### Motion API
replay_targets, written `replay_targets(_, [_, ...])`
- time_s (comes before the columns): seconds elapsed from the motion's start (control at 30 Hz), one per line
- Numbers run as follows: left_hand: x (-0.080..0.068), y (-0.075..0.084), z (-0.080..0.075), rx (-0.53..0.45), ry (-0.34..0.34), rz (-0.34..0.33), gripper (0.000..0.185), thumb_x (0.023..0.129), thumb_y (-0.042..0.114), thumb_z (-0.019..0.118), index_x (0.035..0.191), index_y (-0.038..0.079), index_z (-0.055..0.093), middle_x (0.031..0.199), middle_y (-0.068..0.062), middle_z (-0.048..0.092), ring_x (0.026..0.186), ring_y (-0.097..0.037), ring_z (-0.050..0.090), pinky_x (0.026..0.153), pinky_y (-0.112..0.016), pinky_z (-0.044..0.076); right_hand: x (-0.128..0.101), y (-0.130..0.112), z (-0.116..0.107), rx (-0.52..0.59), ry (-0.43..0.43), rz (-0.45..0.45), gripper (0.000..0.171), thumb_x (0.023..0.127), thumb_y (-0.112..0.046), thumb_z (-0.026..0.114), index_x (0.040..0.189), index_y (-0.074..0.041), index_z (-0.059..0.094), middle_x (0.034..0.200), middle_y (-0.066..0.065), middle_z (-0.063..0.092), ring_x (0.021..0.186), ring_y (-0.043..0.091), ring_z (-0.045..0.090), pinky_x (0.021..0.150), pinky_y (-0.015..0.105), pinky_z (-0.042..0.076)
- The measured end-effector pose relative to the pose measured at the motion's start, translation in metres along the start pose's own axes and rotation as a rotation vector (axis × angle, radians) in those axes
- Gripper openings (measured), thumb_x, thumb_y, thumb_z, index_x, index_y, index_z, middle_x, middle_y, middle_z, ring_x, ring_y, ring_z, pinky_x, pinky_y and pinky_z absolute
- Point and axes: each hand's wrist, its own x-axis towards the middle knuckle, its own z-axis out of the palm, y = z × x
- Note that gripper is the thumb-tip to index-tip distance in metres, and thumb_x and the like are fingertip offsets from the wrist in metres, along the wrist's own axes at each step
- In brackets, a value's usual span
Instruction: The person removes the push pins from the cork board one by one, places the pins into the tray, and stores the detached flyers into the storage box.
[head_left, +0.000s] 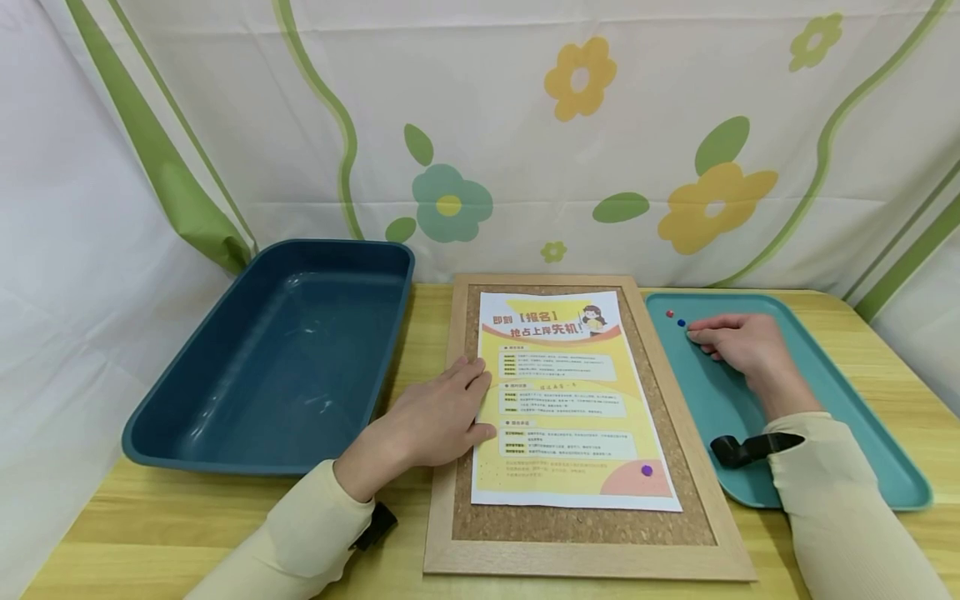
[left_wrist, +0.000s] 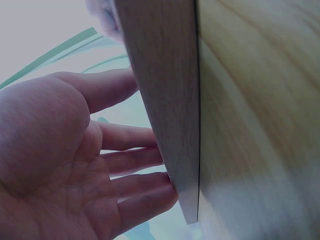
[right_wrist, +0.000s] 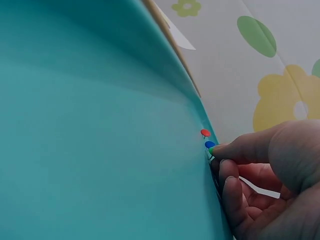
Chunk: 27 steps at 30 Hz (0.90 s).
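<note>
With one purple round pushpin (head_left: 647,470) already sitting in the yellow paper flyer (head_left: 570,400) at its 5 o'clock corner, the left hand (head_left: 442,417) is pressing flat with spread fingers on the flyer's 9 o'clock edge over the wooden-framed cork board (head_left: 693,467), while the right hand (head_left: 738,346) is pinching a green pushpin (right_wrist: 212,149) beside the blue pushpin (head_left: 681,322) and the red pushpin (head_left: 670,314) at the 11 o'clock corner of the teal plastic tray (head_left: 862,417), so three corners are remaining unpinned.
</note>
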Motion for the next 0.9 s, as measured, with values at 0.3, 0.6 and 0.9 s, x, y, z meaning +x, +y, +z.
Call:
replay_targets(0.3, [0.0010,-0.0006,0.0007,0.003,0.000,0.001,0.069,0.109,0.038,0.060,0.163,0.000,0.039,0.175,-0.016,0.029,0.165,-0.034,0.024,0.126,-0.048,0.039,-0.0004,-0.0022,0.0007,-0.006,0.009,0.008,0.039,0.104,-0.029,0.068,0.131,-0.001,0.075,0.076,-0.023,0.067,0.072,0.001,0.063,0.065,0.027,0.056])
replay_targets(0.6, [0.0017,-0.0015,0.0016,0.008,0.004,0.010,0.069,0.109,0.037,0.061,0.163,0.000,0.039,0.175,-0.017,0.029,0.164,-0.035,0.025,0.127,-0.048,0.039,0.0002,-0.0012,-0.0003,0.001,-0.006,0.010,0.041,0.104,-0.029,0.069,0.132,0.001,0.073,0.075,-0.025,0.067,0.071,0.000,0.062,0.064,0.026,0.056])
replay_targets(0.9, [0.0017,-0.0013,0.0020,0.012,0.006,0.007,0.069,0.109,0.038,0.061,0.163,0.001,0.040,0.175,-0.016,0.030,0.164,-0.035,0.026,0.126,-0.048,0.039,0.0003,-0.0007,-0.0009,0.002,-0.012,0.002,0.041,0.104,-0.029,0.069,0.132,0.001,0.073,0.074,-0.026,0.067,0.071,-0.001,0.062,0.065,0.026,0.056])
